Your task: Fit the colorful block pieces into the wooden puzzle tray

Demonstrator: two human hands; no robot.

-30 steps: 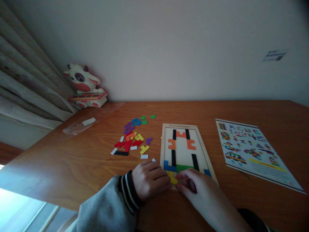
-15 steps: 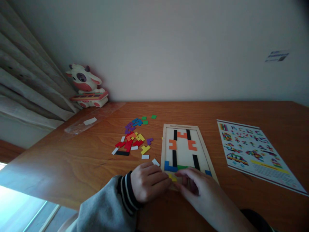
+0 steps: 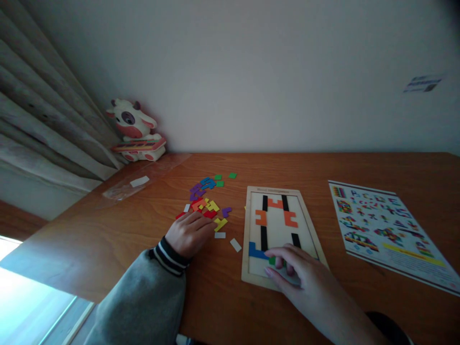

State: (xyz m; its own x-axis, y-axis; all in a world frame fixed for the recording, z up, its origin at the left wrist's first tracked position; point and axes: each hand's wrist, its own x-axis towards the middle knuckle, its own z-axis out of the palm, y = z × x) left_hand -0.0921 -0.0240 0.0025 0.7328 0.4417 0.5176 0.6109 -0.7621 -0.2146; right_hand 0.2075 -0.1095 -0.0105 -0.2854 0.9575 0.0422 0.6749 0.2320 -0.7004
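Wooden puzzle tray (image 3: 251, 278) lengthwise toward wall, right hand (image 3: 300, 268) flat inside, left hand (image 3: 189, 232) curled over loose pieces (image 3: 208, 203)

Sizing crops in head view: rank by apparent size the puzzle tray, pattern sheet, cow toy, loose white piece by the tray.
1. pattern sheet
2. puzzle tray
3. cow toy, farther away, so true size unsure
4. white piece
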